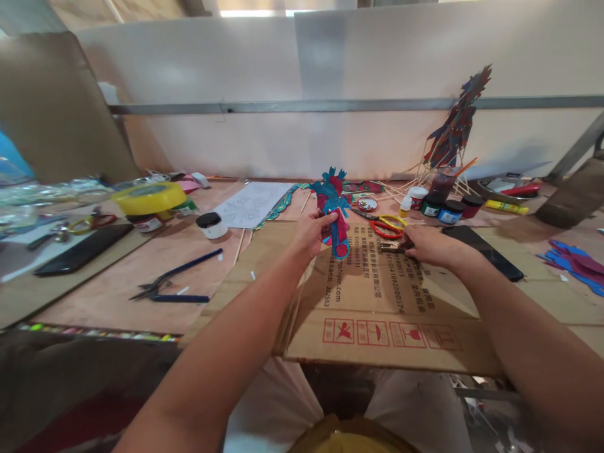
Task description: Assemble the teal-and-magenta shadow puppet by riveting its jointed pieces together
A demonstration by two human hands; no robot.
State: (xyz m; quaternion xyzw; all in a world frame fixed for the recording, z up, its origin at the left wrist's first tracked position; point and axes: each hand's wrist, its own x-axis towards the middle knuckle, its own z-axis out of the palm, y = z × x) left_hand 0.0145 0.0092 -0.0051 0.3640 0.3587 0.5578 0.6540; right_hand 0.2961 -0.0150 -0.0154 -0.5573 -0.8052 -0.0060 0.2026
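Note:
My left hand (311,234) is closed on a blue and red cut-out puppet figure (334,207) and holds it upright over a flattened cardboard sheet (377,302). My right hand (431,246) rests on the cardboard to the right, fingers closed around a small dark metal tool (392,247). Red and yellow scissors (387,225) lie just beyond that tool.
Small paint jars (443,209) and a finished puppet on sticks (455,126) stand at the back right. A black phone (486,251) lies right of my hand. Blue snips (174,283), a white jar (211,224), paper (252,204), yellow tape (148,198) lie left.

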